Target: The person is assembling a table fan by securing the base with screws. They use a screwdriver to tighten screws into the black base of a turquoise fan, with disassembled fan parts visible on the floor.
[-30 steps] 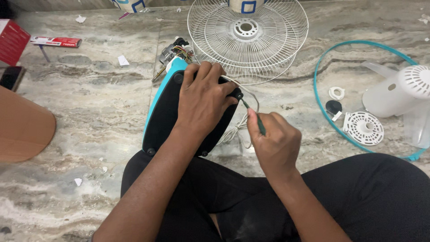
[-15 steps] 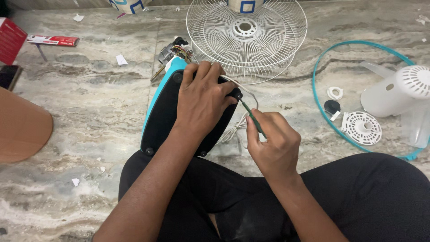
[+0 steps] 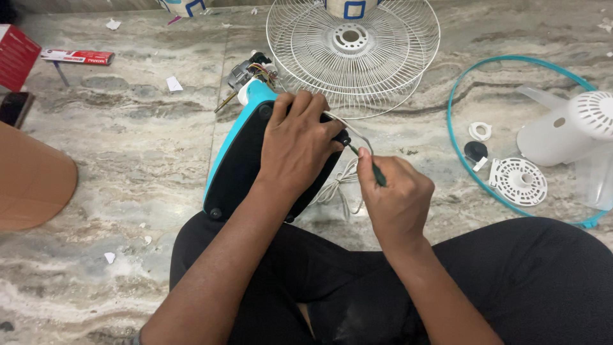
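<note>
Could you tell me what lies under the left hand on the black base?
The left hand presses on the black fan base; what its palm covers is hidden. White cord trails beside it.

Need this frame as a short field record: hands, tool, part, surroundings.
left hand: pressed flat on the fan base, black underside up, teal edge
right hand: grips a green-handled screwdriver, tip at the base's right edge
cord: white cable loops beside the base
nearby: white wire grille, teal ring, white motor cover
surface: marble floor
</note>
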